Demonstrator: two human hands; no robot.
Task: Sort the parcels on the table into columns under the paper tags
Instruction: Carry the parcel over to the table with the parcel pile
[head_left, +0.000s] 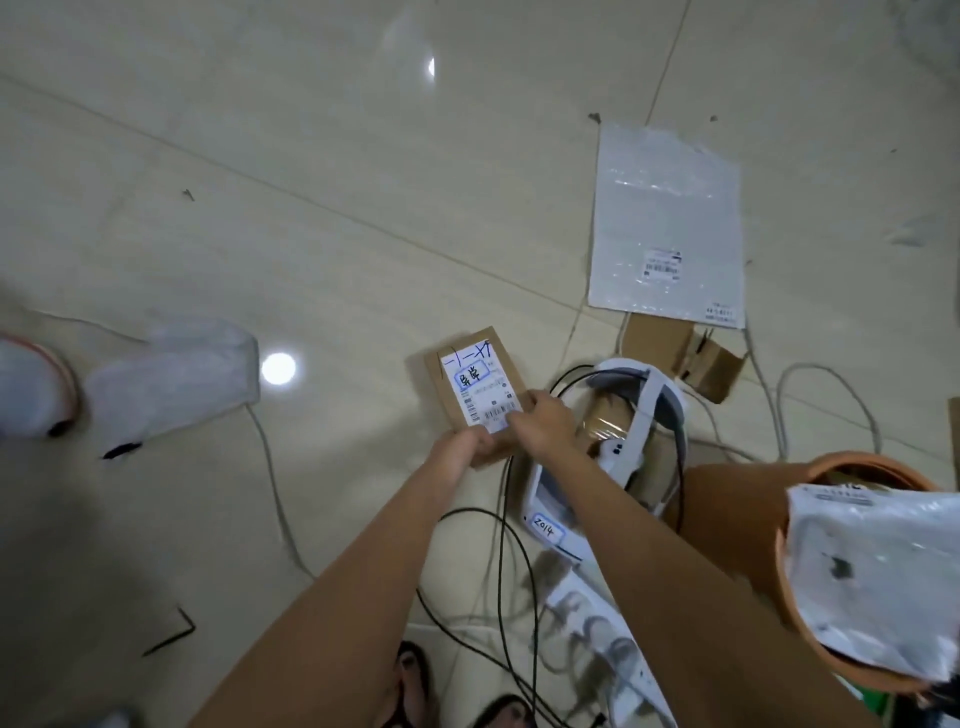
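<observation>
With the big flat white plastic mailer (666, 223) lying loose and the round orange bucket (727, 519) holding a crumpled white poly bag (872, 577), you're clamping left hand (464, 448) and right hand (546, 422) round the small brown labelled cardboard box (475, 391) over the floor (260, 208), sorting looking barely started, no tags showing.

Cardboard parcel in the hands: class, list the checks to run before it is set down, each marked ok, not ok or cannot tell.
1. The left hand and right hand both grip the cardboard parcel: ok.
2. Its label faces up: ok.
3. Paper tags in view to pick a column: not ok, none shows.
4. Table in view: not ok, only tiled floor shows.
5. The black cable lies free of the arms: cannot tell.
</observation>
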